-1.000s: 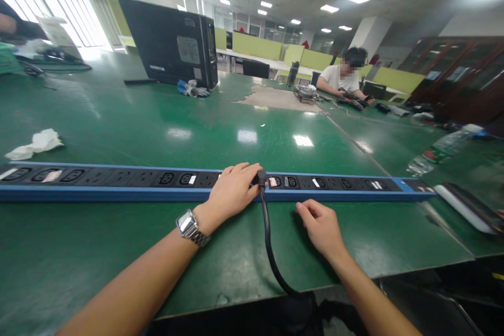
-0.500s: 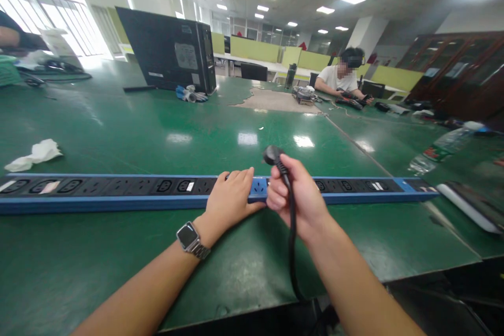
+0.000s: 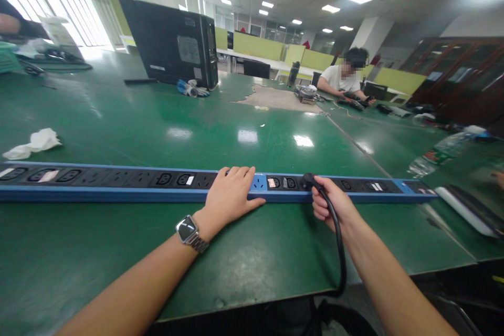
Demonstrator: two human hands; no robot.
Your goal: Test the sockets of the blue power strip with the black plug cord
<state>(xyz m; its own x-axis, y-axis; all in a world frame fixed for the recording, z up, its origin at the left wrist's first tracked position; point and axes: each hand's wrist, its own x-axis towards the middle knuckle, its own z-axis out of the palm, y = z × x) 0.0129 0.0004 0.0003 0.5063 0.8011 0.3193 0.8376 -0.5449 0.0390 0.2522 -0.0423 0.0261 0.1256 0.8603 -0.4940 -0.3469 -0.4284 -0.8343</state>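
The left hand (image 3: 232, 191) lies over the long, blue-edged strip (image 3: 285, 196), fingers together, thumb apart. The right hand (image 3: 334, 205) pinches the rounded black plug (image 3: 307, 181) at the strip's sockets; its smooth, thick cord (image 3: 342, 254) curves over the glossy green table's (image 3: 252, 257) edge.

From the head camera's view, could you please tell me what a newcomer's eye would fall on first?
Probably the long blue-edged power strip lying across the green table, with the left hand resting on it. Next, the black plug held at the strip by the right hand. Beyond, toward the left, stands a big black computer case.
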